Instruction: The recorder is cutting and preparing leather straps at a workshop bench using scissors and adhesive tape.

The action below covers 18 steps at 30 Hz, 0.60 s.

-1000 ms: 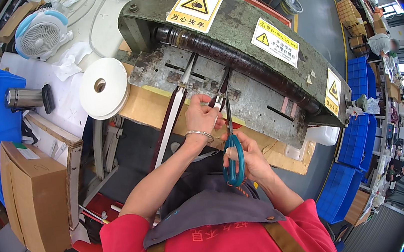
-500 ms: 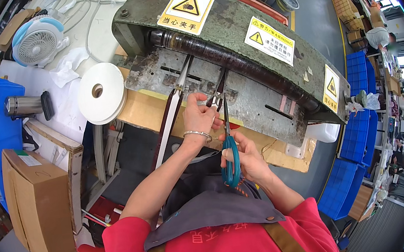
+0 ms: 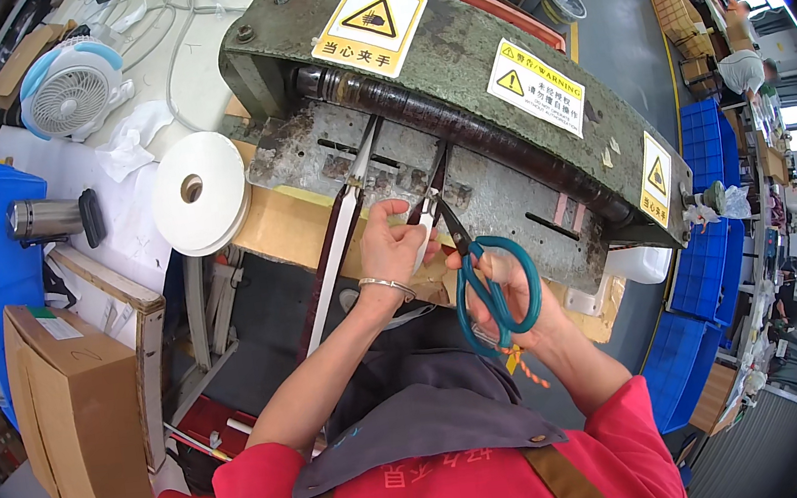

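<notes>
My left hand [image 3: 391, 250], with a bracelet at its wrist, pinches the end of a short white-and-dark strip [image 3: 426, 214] that comes out from under the roller. Scissors [image 3: 495, 292] with teal loop handles and an orange cord are in my right hand [image 3: 526, 301]. Their dark blades point up and away from me, next to the pinched strip; whether they touch it I cannot tell. Left of my left hand, a longer white-and-dark strip [image 3: 332, 257] runs from the roller down past the plate's edge.
A green metal machine [image 3: 454, 53] with warning labels spans the far side, its dark roller [image 3: 463, 127] above a worn metal plate [image 3: 503, 206]. To the left are a white reel [image 3: 215, 212], a fan [image 3: 72, 88], a steel flask [image 3: 46, 218] and a cardboard box [image 3: 80, 408]. Blue crates [image 3: 677, 369] stand right.
The scissors have swung from edge-on to flat, their handles now spread to the right and blades tilted left. My right hand has shifted slightly right; my left has barely moved.
</notes>
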Each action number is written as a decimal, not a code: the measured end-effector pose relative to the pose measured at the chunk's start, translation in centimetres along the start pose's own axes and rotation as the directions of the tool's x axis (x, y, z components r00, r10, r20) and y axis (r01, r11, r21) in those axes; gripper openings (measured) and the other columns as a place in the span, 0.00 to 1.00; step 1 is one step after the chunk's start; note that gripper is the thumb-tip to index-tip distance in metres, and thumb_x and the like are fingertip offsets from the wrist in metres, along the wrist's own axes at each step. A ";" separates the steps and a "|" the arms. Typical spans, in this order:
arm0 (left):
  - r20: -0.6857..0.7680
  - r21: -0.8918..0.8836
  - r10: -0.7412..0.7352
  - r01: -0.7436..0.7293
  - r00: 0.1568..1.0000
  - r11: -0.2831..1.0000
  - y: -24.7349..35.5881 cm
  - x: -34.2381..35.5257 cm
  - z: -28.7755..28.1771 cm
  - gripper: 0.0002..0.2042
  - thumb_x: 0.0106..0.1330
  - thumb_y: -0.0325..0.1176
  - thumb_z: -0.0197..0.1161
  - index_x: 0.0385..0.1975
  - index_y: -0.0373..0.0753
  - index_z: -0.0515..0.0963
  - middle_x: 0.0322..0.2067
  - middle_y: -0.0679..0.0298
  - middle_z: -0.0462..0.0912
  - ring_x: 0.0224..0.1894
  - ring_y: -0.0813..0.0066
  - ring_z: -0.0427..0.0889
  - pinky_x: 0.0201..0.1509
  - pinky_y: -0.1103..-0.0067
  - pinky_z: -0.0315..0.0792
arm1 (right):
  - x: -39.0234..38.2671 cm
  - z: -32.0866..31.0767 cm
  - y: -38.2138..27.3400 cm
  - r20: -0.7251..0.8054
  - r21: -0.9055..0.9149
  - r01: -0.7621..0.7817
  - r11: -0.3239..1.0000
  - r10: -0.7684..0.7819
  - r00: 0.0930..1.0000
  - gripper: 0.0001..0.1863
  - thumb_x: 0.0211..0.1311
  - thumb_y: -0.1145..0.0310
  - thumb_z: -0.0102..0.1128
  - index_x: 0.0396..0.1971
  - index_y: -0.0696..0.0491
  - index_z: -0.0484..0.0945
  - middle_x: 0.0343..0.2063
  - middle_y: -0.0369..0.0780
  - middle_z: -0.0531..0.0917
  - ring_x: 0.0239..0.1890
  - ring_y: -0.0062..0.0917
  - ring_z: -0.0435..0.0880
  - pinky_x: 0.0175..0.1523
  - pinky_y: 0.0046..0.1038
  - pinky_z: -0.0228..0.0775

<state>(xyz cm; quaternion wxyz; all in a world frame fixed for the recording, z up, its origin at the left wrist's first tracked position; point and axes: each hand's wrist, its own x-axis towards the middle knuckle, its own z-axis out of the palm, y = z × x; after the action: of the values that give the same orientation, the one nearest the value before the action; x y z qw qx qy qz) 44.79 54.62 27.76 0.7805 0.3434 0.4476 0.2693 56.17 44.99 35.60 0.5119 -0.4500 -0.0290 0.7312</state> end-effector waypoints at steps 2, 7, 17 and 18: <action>0.007 -0.008 0.022 -0.022 1.000 1.000 -0.4 0.1 -0.2 0.15 0.54 0.20 0.50 0.40 0.35 0.57 0.26 0.50 0.76 0.24 0.70 0.78 0.26 0.80 0.74 | 0.0 0.2 -0.8 -0.019 -0.008 -0.038 0.999 0.038 0.999 0.22 0.53 0.56 0.53 0.40 0.58 0.68 0.11 0.40 0.74 0.09 0.20 0.71 0.13 0.18 0.60; 0.000 0.006 0.062 -0.062 0.998 0.998 -0.9 0.0 -0.4 0.14 0.54 0.20 0.50 0.40 0.33 0.58 0.24 0.50 0.77 0.24 0.71 0.78 0.26 0.81 0.74 | 0.1 0.9 -2.6 -0.065 -0.039 -0.177 0.983 0.175 0.983 0.23 0.51 0.54 0.54 0.39 0.58 0.70 0.11 0.40 0.74 0.08 0.21 0.70 0.12 0.19 0.60; -0.055 0.032 0.213 -0.211 0.976 0.977 -1.8 -0.3 -0.5 0.08 0.57 0.26 0.51 0.33 0.33 0.61 0.19 0.57 0.77 0.23 0.80 0.77 0.24 0.86 0.68 | 1.0 1.6 -4.7 -0.068 0.010 -0.281 0.960 0.281 0.957 0.21 0.55 0.58 0.50 0.40 0.61 0.66 0.11 0.43 0.74 0.05 0.23 0.69 0.07 0.19 0.60; -0.063 0.021 0.230 -0.229 0.971 0.973 -2.0 -0.3 -0.5 0.07 0.57 0.27 0.51 0.32 0.33 0.61 0.18 0.59 0.77 0.21 0.81 0.75 0.24 0.85 0.67 | 1.2 1.8 -4.7 -0.077 0.015 -0.283 0.959 0.283 0.956 0.20 0.55 0.58 0.50 0.39 0.61 0.66 0.11 0.42 0.74 0.06 0.23 0.70 0.08 0.19 0.60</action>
<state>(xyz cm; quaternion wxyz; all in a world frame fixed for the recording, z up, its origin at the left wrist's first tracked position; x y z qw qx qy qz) 44.42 53.38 26.16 0.7268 0.3894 0.4319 0.3655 58.27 48.88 38.28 0.4035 -0.4768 0.0571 0.7788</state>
